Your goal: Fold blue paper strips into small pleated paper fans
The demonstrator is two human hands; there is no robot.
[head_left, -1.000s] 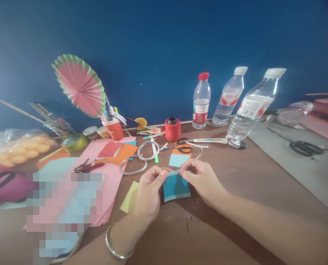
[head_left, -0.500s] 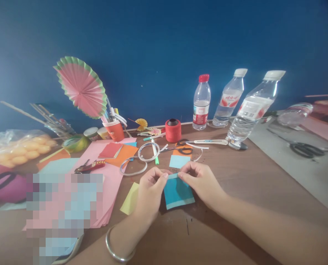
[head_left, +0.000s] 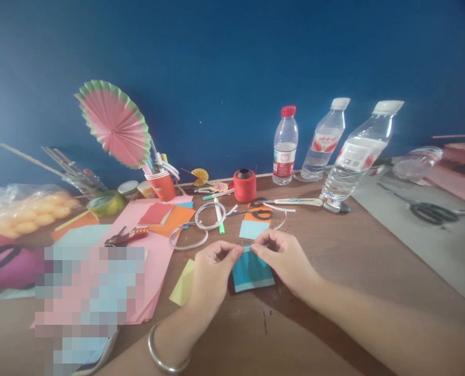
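Between my hands is a small square of blue paper [head_left: 253, 272] with a paler band along its near and far edges. My left hand [head_left: 215, 269] pinches its far edge near the left corner, thumb against the fingers. At the same edge, farther right, my right hand [head_left: 281, 256] pinches the paper too. Just beyond the fingertips lies a light blue paper square [head_left: 252, 230], partly over an orange piece with black-handled scissors [head_left: 261, 213]. A yellow paper piece [head_left: 182, 284] rests left of my left hand, partly hidden by it.
Pink paper sheets [head_left: 159, 263] and pliers [head_left: 127, 236] lie to the left. Rolls of white tape [head_left: 211, 215], a red spool [head_left: 245, 186] and a utility knife [head_left: 298, 202] sit behind. Water bottles [head_left: 285, 151] and a red cup [head_left: 162, 186] holding a paper fan [head_left: 115, 125] stand near the wall.
My left fingertips have shifted slightly right, closer to my right hand. The blue paper's near edge has risen a little, and the sheet looks more bowed. Both hands keep their pinch.
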